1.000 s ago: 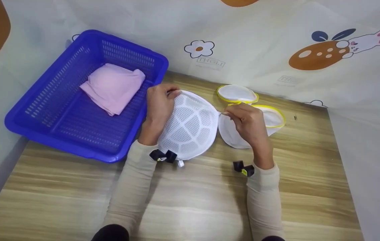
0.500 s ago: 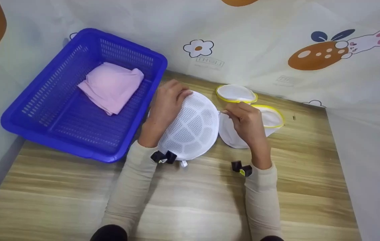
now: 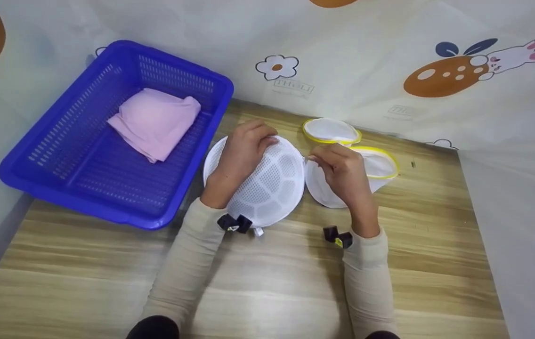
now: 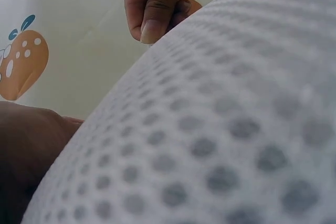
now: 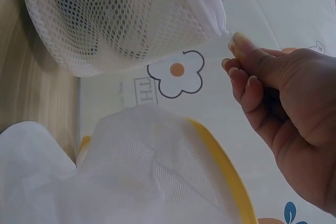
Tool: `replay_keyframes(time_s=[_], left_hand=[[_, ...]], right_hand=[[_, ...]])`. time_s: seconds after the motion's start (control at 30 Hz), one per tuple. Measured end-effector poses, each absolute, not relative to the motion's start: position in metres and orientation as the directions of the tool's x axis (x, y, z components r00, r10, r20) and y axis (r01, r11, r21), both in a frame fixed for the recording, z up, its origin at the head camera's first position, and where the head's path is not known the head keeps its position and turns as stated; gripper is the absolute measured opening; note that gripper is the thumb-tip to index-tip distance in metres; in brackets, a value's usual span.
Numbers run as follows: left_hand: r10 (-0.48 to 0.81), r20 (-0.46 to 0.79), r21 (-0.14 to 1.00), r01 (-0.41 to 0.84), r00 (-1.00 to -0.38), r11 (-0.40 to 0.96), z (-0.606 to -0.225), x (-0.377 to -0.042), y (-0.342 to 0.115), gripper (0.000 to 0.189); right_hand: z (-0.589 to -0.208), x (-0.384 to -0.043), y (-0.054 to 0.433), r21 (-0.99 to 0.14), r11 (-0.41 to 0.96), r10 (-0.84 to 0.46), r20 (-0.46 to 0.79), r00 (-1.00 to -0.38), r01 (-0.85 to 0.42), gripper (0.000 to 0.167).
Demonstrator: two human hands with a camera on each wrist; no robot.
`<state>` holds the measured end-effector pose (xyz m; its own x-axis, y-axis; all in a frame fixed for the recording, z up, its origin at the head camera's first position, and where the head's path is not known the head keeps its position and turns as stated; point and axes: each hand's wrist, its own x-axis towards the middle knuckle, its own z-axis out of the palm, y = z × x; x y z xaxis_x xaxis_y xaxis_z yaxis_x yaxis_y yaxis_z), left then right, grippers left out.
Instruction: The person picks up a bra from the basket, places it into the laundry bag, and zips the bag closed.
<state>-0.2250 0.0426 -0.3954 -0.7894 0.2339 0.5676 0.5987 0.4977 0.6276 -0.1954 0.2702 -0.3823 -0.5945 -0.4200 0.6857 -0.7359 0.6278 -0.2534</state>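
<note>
A round white mesh laundry bag [image 3: 272, 188] stands on the table between the hands, a small white tag at its lower edge. My left hand [image 3: 246, 148] reaches over it, thumb and fingers pinching the top rim. In the left wrist view that hand is dark and mostly cut off. My right hand [image 3: 343, 167] pinches the bag's right end; in the right wrist view, thumb and forefinger [image 5: 241, 45] meet at a thin white tip. White mesh pieces with yellow edging [image 3: 376, 162] lie behind and beside the right hand.
A blue plastic basket [image 3: 154, 221] stands at the left, with a folded pink cloth [image 3: 157, 122] inside. The wood-patterned table [image 3: 267, 292] runs back to a printed cloth wall [image 3: 352, 66]. A small dark bit [image 3: 413, 165] lies at the right.
My left hand has slid rightward along the top rim, toward the right hand. More of the bag's left side shows. The right hand keeps its pinch, nearly in place.
</note>
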Motion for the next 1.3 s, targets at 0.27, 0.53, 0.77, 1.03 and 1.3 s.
replay_keyframes(time_s=[0.27, 0.53, 0.77, 1.03, 1.3], left_hand=[[0.146, 0.538, 0.697, 0.536, -0.83, 0.476, -0.3984, -0.229, 0.041, 0.011], [0.109, 0.556, 0.7, 0.535, -0.824, 0.472, -0.3964, -0.2284, 0.0415, 0.011], [0.088, 0.591, 0.69, 0.559, -0.802, 0.459, -0.3962, -0.2278, 0.0403, 0.011], [0.035, 0.638, 0.677, 0.583, -0.769, 0.449, -0.3971, -0.2302, 0.0364, 0.015], [0.005, 0.649, 0.677, 0.58, -0.761, 0.453, -0.3967, -0.231, 0.0332, 0.013]], right_hand=[[-0.3843, -0.1974, 0.27, -0.277, 0.605, -0.419, 0.686, -0.594, -0.746, 0.004], [-0.3831, -0.1974, 0.2698, -0.284, 0.597, -0.406, 0.7, -0.588, -0.751, 0.006], [-0.3824, -0.196, 0.2701, -0.291, 0.598, -0.393, 0.706, -0.589, -0.747, 0.007], [-0.3811, -0.1955, 0.2701, -0.282, 0.603, -0.381, 0.719, -0.581, -0.746, 0.007], [-0.3814, -0.1961, 0.2715, -0.293, 0.596, -0.385, 0.713, -0.587, -0.747, 0.005]])
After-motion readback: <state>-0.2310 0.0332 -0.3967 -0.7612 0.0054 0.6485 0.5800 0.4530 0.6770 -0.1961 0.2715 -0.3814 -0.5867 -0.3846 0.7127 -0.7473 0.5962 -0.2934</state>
